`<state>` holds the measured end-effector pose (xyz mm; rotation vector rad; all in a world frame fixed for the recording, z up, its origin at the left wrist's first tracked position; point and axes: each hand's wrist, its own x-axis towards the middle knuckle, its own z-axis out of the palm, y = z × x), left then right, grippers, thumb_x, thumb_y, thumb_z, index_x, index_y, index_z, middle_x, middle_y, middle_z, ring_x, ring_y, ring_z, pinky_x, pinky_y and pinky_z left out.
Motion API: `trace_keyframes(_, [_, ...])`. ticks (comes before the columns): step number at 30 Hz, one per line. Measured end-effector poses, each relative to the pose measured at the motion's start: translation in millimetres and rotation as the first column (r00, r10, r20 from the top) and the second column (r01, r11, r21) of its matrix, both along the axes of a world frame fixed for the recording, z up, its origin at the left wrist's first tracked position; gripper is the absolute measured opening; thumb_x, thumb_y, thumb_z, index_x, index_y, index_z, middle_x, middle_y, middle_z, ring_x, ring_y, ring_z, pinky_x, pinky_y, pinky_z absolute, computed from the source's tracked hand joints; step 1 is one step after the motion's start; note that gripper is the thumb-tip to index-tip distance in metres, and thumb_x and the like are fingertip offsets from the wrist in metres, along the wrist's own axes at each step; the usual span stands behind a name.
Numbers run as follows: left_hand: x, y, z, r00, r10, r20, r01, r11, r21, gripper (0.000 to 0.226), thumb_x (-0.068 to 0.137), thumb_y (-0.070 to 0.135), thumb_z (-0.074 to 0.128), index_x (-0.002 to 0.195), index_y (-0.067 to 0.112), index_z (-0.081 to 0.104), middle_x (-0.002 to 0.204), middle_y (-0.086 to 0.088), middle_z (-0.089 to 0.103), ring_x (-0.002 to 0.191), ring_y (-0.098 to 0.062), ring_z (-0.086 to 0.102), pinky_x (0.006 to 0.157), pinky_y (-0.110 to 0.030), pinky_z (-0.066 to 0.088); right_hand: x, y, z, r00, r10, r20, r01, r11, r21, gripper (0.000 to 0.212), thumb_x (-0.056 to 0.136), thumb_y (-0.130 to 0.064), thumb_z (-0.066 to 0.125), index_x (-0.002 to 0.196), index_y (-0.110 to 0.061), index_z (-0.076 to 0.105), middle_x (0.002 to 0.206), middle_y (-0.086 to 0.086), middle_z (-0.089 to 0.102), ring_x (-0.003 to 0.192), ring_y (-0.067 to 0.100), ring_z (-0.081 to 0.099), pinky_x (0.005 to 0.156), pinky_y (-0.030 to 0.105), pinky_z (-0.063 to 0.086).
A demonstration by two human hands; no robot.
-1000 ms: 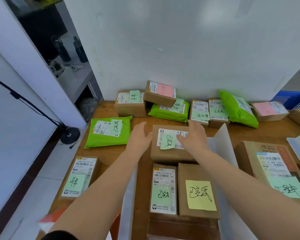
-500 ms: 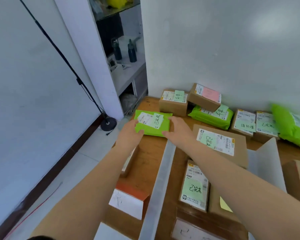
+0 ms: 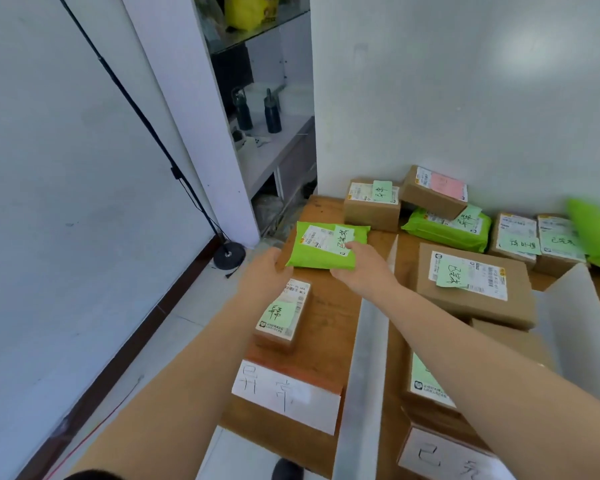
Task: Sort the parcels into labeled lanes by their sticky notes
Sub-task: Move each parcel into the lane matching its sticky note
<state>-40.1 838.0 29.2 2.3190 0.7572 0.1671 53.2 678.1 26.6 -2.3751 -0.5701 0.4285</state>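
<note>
**Two hands on one green parcel, many left unsorted**

Several parcels are seen unsorted along the table's (image 3: 329,327) far edge by the wall. One brown box (image 3: 475,284) lies right of the white divider (image 3: 364,368), and a small box (image 3: 283,315) lies in the left lane above its lane label (image 3: 284,398). The green parcel (image 3: 321,252), near the far left corner, is gripped at its near edge by the left hand (image 3: 262,273), while the right hand (image 3: 362,263) pinches its right side; both grips are partly closed.

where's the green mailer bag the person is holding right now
In the head view, the green mailer bag sits centre-left at the far end of the left lane, gripped between both hands, just in front of a brown box.
</note>
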Motion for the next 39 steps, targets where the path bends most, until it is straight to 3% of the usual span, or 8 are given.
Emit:
trace_keyframes(2, [17.3,19.0,-13.2,0.998,-0.049,-0.028,0.047,0.997,-0.055,0.015,0.087,0.021,0.055,0.101,0.025,0.057,0.091,0.007,0.055,0.084,-0.013,0.054,0.072,-0.018,0.042,12.5,13.5,-9.2,0.998,-0.065,-0.029,0.064,0.998,-0.027,0.068,0.084,-0.034,0.063,0.142,-0.014,0.032,0.144,0.008,0.036,0.131,0.025,0.037,0.102,0.035,0.036])
trace_keyframes(5, [49.4,46.8,-33.7,0.982,-0.14,-0.126,0.134,0.99,-0.054,0.05,0.088,0.026,0.056,0.134,0.01,0.043,0.133,-0.008,0.051,0.12,-0.025,0.049,0.096,-0.031,0.037,34.4,36.1,-27.5,0.983,-0.171,-0.068,0.166,0.983,-0.074,0.067,0.084,-0.033,0.063,0.141,-0.014,0.033,0.141,0.01,0.038,0.129,0.027,0.038,0.101,0.033,0.034])
trace_keyframes(13, [126.8,95.2,-97.8,0.954,-0.261,-0.148,0.241,0.96,-0.14,0.042,0.086,0.022,0.059,0.123,0.006,0.048,0.125,-0.012,0.057,0.114,-0.026,0.053,0.082,-0.026,0.037,96.5,82.7,-88.8,0.916,-0.379,-0.131,0.355,0.918,-0.178,0.066,0.084,-0.034,0.063,0.141,-0.015,0.034,0.136,0.015,0.041,0.124,0.031,0.043,0.098,0.036,0.037])
trace_keyframes(18, [154.4,97.4,-126.6,0.957,-0.25,-0.146,0.205,0.941,-0.268,0.038,0.084,0.017,0.062,0.118,0.003,0.05,0.119,-0.013,0.058,0.111,-0.029,0.055,0.092,-0.04,0.045,123.2,90.8,-111.7,0.87,-0.485,-0.091,0.451,0.856,-0.254,0.065,0.085,-0.036,0.061,0.139,-0.012,0.034,0.133,0.016,0.043,0.123,0.033,0.043,0.098,0.041,0.038])
trace_keyframes(22, [168.5,95.6,-139.7,0.967,-0.209,-0.144,0.155,0.935,-0.32,0.04,0.084,0.019,0.062,0.119,0.003,0.049,0.121,-0.014,0.058,0.109,-0.029,0.056,0.091,-0.039,0.045,136.8,95.6,-124.8,0.824,-0.556,-0.109,0.522,0.82,-0.235,0.063,0.086,-0.031,0.062,0.136,-0.008,0.032,0.131,0.018,0.046,0.12,0.036,0.046,0.096,0.04,0.039])
trace_keyframes(30, [166.1,102.8,-131.2,0.995,-0.105,0.002,0.097,0.915,-0.391,0.036,0.085,0.01,0.06,0.12,0.009,0.053,0.119,-0.008,0.061,0.099,-0.015,0.055,0.073,-0.019,0.035,133.5,103.1,-118.8,0.767,-0.626,-0.138,0.622,0.779,-0.079,0.068,0.078,-0.023,0.072,0.133,-0.005,0.035,0.129,0.014,0.051,0.12,0.032,0.047,0.099,0.042,0.041])
trace_keyframes(35, [151.8,111.0,-94.6,0.983,-0.049,0.174,0.118,0.905,-0.41,0.048,0.084,0.01,0.062,0.13,0.012,0.047,0.126,-0.007,0.053,0.115,-0.019,0.05,0.095,-0.032,0.041,111.2,101.1,-83.2,0.715,-0.679,-0.165,0.699,0.696,0.165,0.064,0.071,-0.018,0.078,0.124,-0.008,0.044,0.124,0.01,0.056,0.115,0.027,0.053,0.097,0.04,0.043])
trace_keyframes(39, [131.5,102.9,-54.2,0.96,-0.009,0.28,0.138,0.884,-0.446,0.051,0.083,0.011,0.065,0.131,0.013,0.047,0.127,-0.004,0.053,0.114,-0.013,0.048,0.099,-0.032,0.041,87.8,84.1,-44.2,0.734,-0.649,-0.203,0.679,0.683,0.271,0.058,0.069,-0.019,0.079,0.119,-0.008,0.051,0.12,0.011,0.058,0.11,0.026,0.056,0.094,0.042,0.047])
